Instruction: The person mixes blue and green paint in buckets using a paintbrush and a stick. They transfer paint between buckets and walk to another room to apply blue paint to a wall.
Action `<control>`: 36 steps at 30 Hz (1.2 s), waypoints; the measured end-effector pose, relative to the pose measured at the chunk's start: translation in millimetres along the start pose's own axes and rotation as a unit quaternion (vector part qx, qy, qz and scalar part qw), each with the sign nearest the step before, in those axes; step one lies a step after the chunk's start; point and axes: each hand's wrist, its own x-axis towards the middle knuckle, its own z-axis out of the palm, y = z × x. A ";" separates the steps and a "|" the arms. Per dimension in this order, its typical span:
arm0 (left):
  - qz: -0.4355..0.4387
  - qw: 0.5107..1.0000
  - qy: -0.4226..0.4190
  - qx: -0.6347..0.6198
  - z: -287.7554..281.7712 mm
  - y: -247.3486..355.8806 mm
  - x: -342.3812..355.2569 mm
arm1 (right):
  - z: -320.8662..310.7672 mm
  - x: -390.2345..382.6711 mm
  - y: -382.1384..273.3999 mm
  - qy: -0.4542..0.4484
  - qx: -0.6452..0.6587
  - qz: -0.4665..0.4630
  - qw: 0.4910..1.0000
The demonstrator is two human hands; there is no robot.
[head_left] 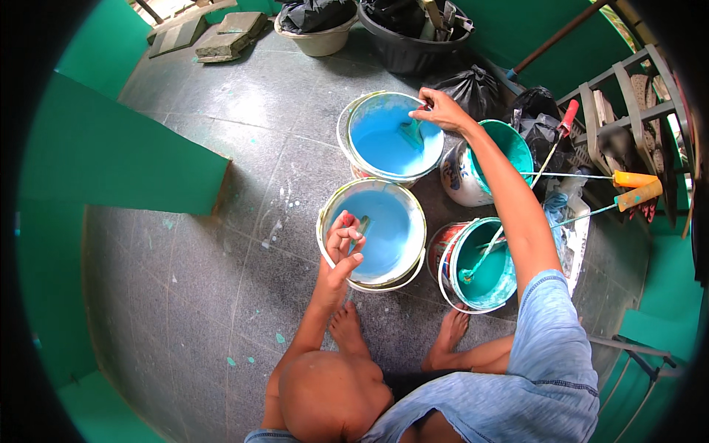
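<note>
My right hand point(446, 112) reaches to the far bucket point(346, 151), its fingers closed on a paintbrush point(413, 134) whose teal-stained end rests against the inner wall above light blue paint. Closer to me, my left hand point(340, 255) is at the left rim of a second bucket point(421, 235), also with light blue paint. Its fingers are curled around a small red-ended paintbrush point(362, 230), partly hidden by them. To the right stand a bucket of teal paint point(484, 277) with a roller in it and a white bucket point(459, 181) with teal-coated insides.
Rollers with orange handles point(636, 193) and a red handle point(569, 118) jut out to the right. Behind are a black tub point(413, 55), a pale basin point(317, 40) and a black bag point(471, 92). A green wall corner point(140, 148) stands left; a grey rack point(628, 103) is right.
</note>
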 end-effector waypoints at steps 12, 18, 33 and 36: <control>-0.005 1.000 0.002 0.004 0.2 2.4 0.5 | -2.0 3.1 17.0 0.033 0.003 0.009 0.999; -0.018 1.000 0.010 0.006 1.9 4.9 -0.8 | -4.5 9.7 12.7 0.044 -0.032 0.004 0.999; -0.067 0.997 -0.026 -0.002 17.0 25.6 16.5 | -13.6 -17.0 -100.6 0.206 -0.174 -0.189 0.944; -0.123 0.989 -0.040 -0.075 25.4 35.3 21.4 | 36.7 -17.7 -128.8 0.070 -0.176 -0.144 0.971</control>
